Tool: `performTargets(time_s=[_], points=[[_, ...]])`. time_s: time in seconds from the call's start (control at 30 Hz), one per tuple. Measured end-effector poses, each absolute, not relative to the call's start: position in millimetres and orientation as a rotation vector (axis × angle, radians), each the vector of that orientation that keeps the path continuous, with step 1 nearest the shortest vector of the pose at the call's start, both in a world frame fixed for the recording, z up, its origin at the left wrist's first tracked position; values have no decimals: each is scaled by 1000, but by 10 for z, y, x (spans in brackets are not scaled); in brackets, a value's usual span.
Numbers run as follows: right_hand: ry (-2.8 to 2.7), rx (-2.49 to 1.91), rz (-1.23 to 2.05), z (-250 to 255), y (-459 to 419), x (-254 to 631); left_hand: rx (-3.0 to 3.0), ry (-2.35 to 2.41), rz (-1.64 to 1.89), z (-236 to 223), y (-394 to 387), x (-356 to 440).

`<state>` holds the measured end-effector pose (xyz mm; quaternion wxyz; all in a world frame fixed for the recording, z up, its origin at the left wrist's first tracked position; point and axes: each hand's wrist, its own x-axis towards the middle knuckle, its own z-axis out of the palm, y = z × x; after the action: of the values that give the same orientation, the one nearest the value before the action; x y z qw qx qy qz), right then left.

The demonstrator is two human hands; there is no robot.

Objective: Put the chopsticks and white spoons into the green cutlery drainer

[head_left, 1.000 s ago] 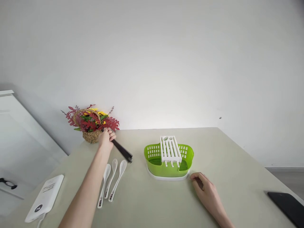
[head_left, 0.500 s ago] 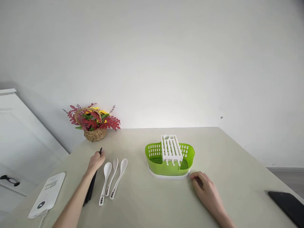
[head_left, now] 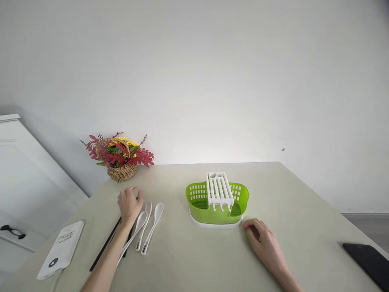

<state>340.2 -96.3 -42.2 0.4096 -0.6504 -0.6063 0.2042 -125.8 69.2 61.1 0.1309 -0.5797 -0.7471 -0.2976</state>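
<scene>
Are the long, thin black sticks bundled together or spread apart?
Spread apart: at least one stick lies left of the left forearm, another right of it, near the white long-handled spoons.

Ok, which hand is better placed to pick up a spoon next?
Left, probably: the left hand is beside the white spoons, though whether it is empty is unclear; the right hand is over by the green basket.

Black chopsticks (head_left: pixel 105 245) lie fanned out beneath my left hand (head_left: pixel 130 204), some probably hidden. Just right of that grip lie three white spoons (head_left: pixel 141 220), bowls farthest from me. The green basket (head_left: pixel 216 217) stands upright beside my right hand (head_left: pixel 263 240).
</scene>
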Motion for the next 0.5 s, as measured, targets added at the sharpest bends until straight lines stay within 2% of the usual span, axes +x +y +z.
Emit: performTargets(time_s=[0.13,0.2,0.33,0.5], points=[[-1508,-1649,513,-419,-971,3396,-2121,-1581,-1203,1075,570,-428],[-1503,-1652,511,-417,-974,3393,-2325,-1363,-1265,1305,354,109],[-1515,-1635,514,-423,-968,3396,-2615,-1166,-1155,1465,-242,1058],[-1534,-1616,528,-440,-953,3404,-2556,-1116,-832,1202,-587,1558]])
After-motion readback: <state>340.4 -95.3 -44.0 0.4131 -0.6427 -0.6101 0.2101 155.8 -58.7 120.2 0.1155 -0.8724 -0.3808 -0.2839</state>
